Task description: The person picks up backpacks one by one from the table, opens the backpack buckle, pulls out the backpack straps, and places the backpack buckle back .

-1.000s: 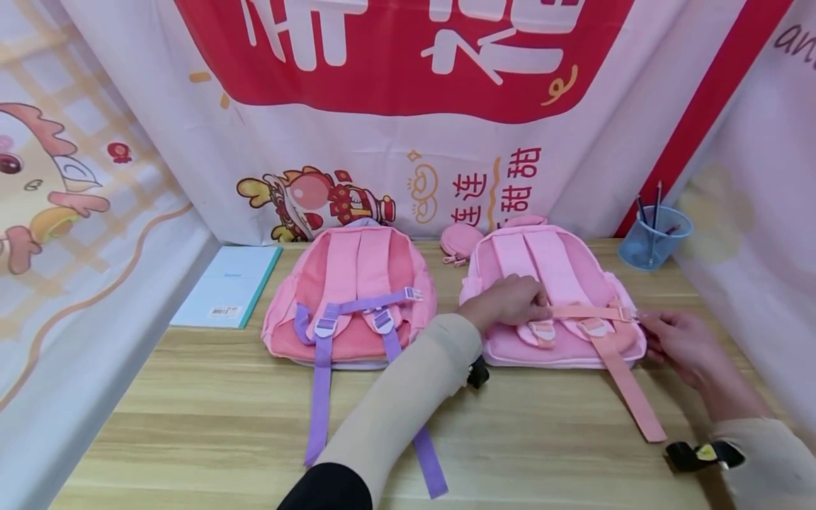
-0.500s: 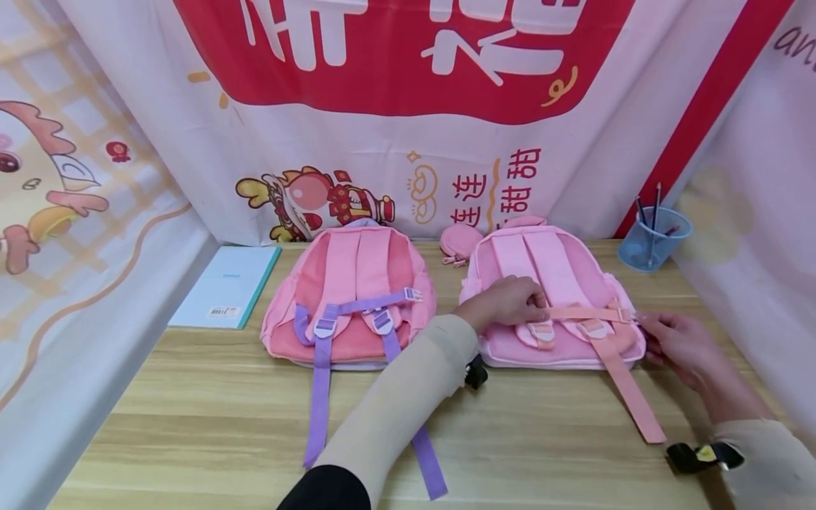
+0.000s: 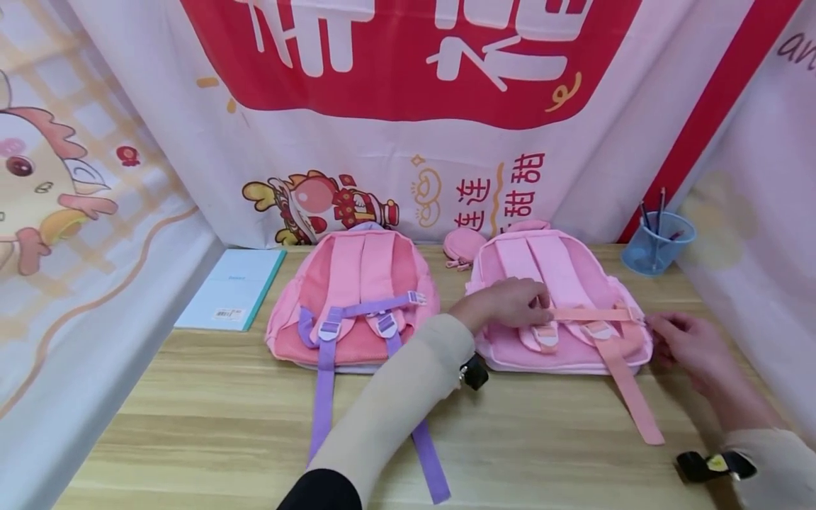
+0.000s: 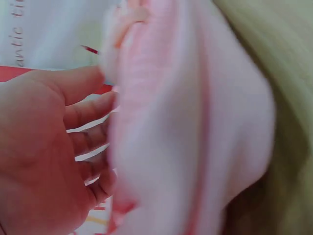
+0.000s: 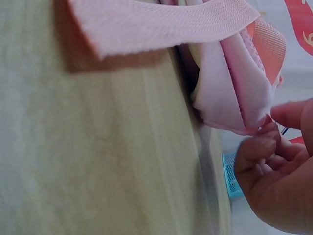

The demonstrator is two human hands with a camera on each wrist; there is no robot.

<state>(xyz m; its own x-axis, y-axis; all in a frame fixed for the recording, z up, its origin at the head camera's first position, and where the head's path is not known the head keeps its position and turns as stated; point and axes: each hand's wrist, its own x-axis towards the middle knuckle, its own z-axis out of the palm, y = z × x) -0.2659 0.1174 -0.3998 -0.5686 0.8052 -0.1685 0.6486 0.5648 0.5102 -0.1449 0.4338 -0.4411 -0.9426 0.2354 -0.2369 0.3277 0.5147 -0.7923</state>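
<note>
A pink backpack (image 3: 500,358) lies back side up on the table at the right. An orange webbing strap (image 3: 589,314) runs straight across its lower back. My left hand (image 3: 506,301) pinches the strap's left end between thumb and fingers. In the left wrist view that hand (image 4: 44,152) is beside the blurred pink fabric, its fingertips partly hidden. At the strap's other end sits a pale buckle (image 3: 634,313). My right hand (image 3: 695,350) pinches the backpack's right edge beside this buckle. The right wrist view shows thumb and forefinger of that hand (image 5: 274,166) meeting at the fabric edge.
A second pink backpack (image 3: 287,347) with purple straps (image 3: 324,382) lies on the left, partly behind my left sleeve (image 3: 395,397). A light-blue notebook (image 3: 226,287), a round pink pouch (image 3: 463,244) and a blue mesh pencil cup (image 3: 653,251) stand along the back by the curtain.
The head view has shifted slightly, moving the scene a little right and down. Both hands keep their hold at the same places, and the strap stays stretched between them.
</note>
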